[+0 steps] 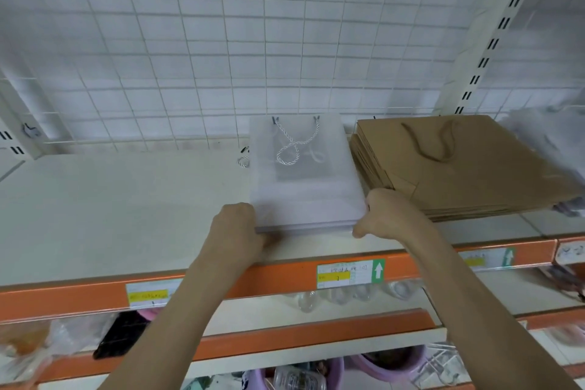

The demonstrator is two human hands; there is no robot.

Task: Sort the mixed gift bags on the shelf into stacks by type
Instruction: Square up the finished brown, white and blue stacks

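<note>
Hands grip stack of frosted white bags (304, 174) on shelf (110, 199): left hand (235, 228) at near-left corner, right hand (387, 215) at near-right. Kraft bags (468, 168) lie just beside, on right. Shelf-edge label (349, 272) w/ yellow strip, white arrow on green; its writing not readable.

Shelving, labels and lower-shelf clutter around you.
Behind your shelf you have a white wire grid panel (221, 41) over a pale wall, and a cream slotted upright (487, 51) rising at the right. Along the front runs an orange edge strip (269, 279) carrying a price label with a green arrow (350, 272), a yellow-banded label (148, 294) further left, and a blurred one (487, 258) to the right. On the shelf below you can see clear glassware (342, 296) behind the strip, a black flat item (122, 336) at the left, and crinkled clear packaging (25, 345) beside it. Lower still sit lilac plastic tubs (392, 364).
</note>
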